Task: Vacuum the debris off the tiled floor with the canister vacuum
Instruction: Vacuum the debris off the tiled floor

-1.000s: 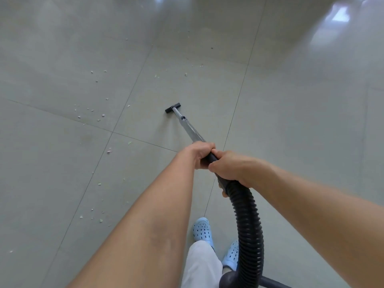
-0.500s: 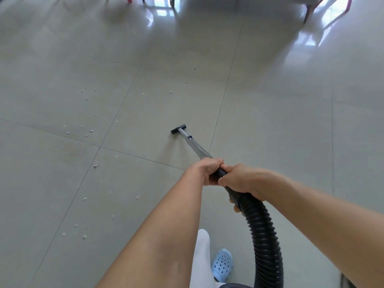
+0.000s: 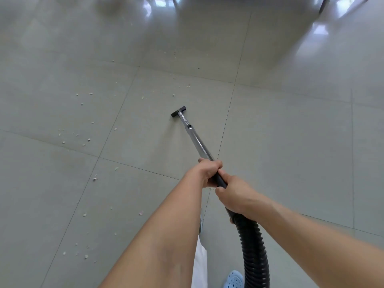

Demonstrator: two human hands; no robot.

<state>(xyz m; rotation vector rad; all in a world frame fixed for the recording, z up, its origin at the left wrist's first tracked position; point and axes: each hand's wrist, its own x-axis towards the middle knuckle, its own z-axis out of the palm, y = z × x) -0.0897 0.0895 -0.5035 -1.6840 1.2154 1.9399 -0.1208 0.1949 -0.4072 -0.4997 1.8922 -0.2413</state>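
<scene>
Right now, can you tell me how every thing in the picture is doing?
Left hand: closed around the wand handle.
Right hand: closed around the handle, behind the left.
Wand: tilted, pointing forward and down.
Nozzle: down on the floor, on a bare patch.
Hose: hanging down from the handle.
Debris: scattered left of the nozzle, not picked up yet.
Tiled floor: shiny.

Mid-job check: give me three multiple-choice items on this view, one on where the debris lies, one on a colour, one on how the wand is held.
1. Most debris lies where from the nozzle?
A. left
B. right
C. under it

2. The hose is
A. white
B. black
C. red

3. The wand is held by
A. one hand
B. both hands
C. nobody

Key: 1 A, the flakes scatter over the left tiles; 2 B, the ribbed tube is black; 3 B, the left hand and right hand close round the grip.
</scene>
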